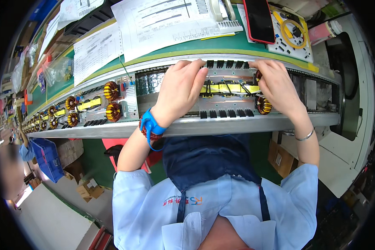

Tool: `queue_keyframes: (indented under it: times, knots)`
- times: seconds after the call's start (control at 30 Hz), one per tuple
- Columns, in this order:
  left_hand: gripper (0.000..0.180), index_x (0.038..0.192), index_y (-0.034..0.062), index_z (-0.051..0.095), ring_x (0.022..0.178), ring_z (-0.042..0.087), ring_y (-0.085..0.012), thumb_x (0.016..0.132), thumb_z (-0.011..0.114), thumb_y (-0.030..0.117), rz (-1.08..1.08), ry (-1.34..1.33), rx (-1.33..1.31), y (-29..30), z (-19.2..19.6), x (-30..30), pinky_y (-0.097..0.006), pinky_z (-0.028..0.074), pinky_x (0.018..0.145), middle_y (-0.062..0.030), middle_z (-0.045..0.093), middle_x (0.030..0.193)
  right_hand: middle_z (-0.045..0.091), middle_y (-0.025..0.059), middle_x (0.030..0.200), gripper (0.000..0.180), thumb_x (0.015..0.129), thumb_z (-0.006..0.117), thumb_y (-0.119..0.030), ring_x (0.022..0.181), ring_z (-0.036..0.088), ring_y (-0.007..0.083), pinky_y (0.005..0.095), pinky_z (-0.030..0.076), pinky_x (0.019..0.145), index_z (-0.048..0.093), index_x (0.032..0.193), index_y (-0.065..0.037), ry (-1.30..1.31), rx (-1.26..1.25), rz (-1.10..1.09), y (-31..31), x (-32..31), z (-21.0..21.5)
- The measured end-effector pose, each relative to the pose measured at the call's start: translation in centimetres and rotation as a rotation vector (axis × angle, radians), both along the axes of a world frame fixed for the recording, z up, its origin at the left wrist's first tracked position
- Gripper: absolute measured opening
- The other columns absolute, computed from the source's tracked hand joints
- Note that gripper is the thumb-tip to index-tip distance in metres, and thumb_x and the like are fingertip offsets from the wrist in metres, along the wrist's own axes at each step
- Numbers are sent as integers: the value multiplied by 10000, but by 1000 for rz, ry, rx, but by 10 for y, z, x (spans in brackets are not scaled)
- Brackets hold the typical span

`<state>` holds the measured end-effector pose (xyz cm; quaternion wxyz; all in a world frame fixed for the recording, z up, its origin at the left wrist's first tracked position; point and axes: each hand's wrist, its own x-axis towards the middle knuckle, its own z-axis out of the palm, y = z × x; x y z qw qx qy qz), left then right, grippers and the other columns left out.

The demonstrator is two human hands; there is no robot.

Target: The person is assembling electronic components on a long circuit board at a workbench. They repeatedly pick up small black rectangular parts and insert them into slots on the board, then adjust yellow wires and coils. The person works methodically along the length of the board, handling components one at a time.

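A circuit board point(225, 103) lies in the metal conveyor rail in front of me, with yellow-taped transformers point(229, 88) along its middle and rows of black upright components point(227, 113) on its near and far sides. My left hand point(180, 92) is closed at the board's left end, its fingers curled near the far row. At the right end my right hand point(279, 86) is bent over the board, fingertips by the far row and a copper-wound toroid coil point(264, 106). Both sets of fingertips are partly hidden. A blue wrist strap point(151, 123) circles my left wrist.
Another board with toroid coils point(111, 90) sits in the rail on the left, with several more beyond. The metal rail point(221, 126) runs across in front of me. Behind it lie paper sheets point(162, 25), a red-edged phone point(259, 21) and a white tray point(293, 46).
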<state>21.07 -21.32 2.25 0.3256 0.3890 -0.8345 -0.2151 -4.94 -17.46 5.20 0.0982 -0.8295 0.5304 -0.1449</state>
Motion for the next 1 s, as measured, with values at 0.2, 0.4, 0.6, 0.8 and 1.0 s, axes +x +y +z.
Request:
queue_keyframes:
  times: [0.2, 0.4, 0.6, 0.8, 1.0]
  knots:
    - [310, 1122, 15, 584, 992, 536, -345, 993, 370, 199, -28, -31, 42, -2, 9, -5, -406, 394, 883, -179, 605, 1021, 611, 147, 1041, 299, 809, 480, -39, 1095, 525, 290, 421, 337, 993, 530, 1103, -9, -48, 17, 6, -8, 6, 5]
    - [327, 1121, 37, 593, 1019, 520, -308, 997, 343, 208, -88, -119, 132, -8, 7, -8, -383, 355, 912, -147, 596, 1052, 584, 150, 1161, 395, 816, 479, -59, 1113, 518, 290, 417, 316, 1014, 520, 1206, -18, -61, 41, 3, -4, 1, 4]
    - [227, 1069, 46, 591, 985, 539, -292, 953, 444, 176, -68, -87, 119, -4, 7, -11, -413, 365, 870, -120, 636, 954, 540, 177, 1289, 356, 896, 417, -3, 1187, 522, 247, 376, 364, 1049, 482, 1246, 17, -449, -342, -465, 59, -83, 43]
    - [258, 1086, 45, 605, 967, 540, -284, 948, 424, 166, 34, -48, 61, 1, 7, -5, -391, 359, 871, -111, 634, 985, 588, 203, 1134, 248, 945, 424, -54, 1021, 587, 265, 346, 459, 949, 459, 1159, 66, -629, -894, -1322, 197, -287, -82]
    - [264, 1113, 31, 607, 963, 550, -267, 913, 455, 114, 37, -128, 51, -4, -9, 2, -381, 367, 825, -109, 641, 1062, 606, 82, 841, 281, 932, 424, -242, 682, 547, 175, 290, 441, 588, 579, 875, -15, -1517, -1, -1645, 368, -362, -351]
